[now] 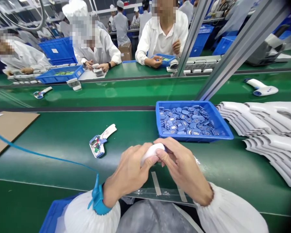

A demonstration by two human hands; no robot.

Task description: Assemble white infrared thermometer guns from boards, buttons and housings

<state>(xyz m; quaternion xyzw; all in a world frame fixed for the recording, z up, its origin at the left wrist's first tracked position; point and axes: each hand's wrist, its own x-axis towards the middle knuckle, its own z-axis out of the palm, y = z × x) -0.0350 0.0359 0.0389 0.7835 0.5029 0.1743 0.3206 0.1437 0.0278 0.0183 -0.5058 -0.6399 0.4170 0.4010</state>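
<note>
Landmark: blue tray (195, 138). White plastic piece (152, 151) is just on the near side of it, toward its left end, held up in both hands. Left hand (133, 165) wraps the piece's left part, thumb on the near side. Right hand (181, 163) pinches the right end between thumb and fingers; a sliver of blue shows there, can't tell if it's a separate part. Step in hand, my read: two-handed fitting or pressing at that end. Next move calls for a firm left hold and controlled right thumb pressure, ends lined up. Around: small blue parts (188, 119) in the tray, stacked white shells (247, 119) right of it, open wired half (97, 144) well left of it.
</note>
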